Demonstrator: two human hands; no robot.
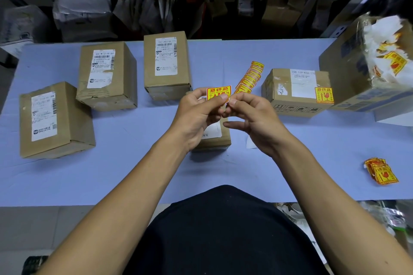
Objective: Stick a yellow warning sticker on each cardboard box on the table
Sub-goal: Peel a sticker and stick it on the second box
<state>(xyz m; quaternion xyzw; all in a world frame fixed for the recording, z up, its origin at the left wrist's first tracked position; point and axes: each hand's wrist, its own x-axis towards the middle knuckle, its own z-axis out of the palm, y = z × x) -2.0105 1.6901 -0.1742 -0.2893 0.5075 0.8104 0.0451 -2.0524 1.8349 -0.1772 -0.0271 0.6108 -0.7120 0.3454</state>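
Right now the yellow warning sticker (218,92) is held up between both hands above the middle of the desk (134,174). The left hand (196,116) pinches its lower edge with thumb and forefinger, and the right hand (250,116) pinches at its lower right corner, seemingly working the backing loose. Directly beneath the hands, partly hidden by them, sits a small cardboard box (215,138) with a white label. It is the nearest target, straight down and slightly toward the person. The sticker faces the camera, upright, its long side running left to right.

To the right, a flat box (295,94) already carries a yellow sticker at its near right corner. Three taller boxes to the left (53,123), (107,78), (166,65) show only shipping labels. A strip of stickers (250,78) lies beyond the hands, and a loose pile (381,172) lies at the right. The desk is covered in pale blue, and packed shelving (156,11) stands behind it.
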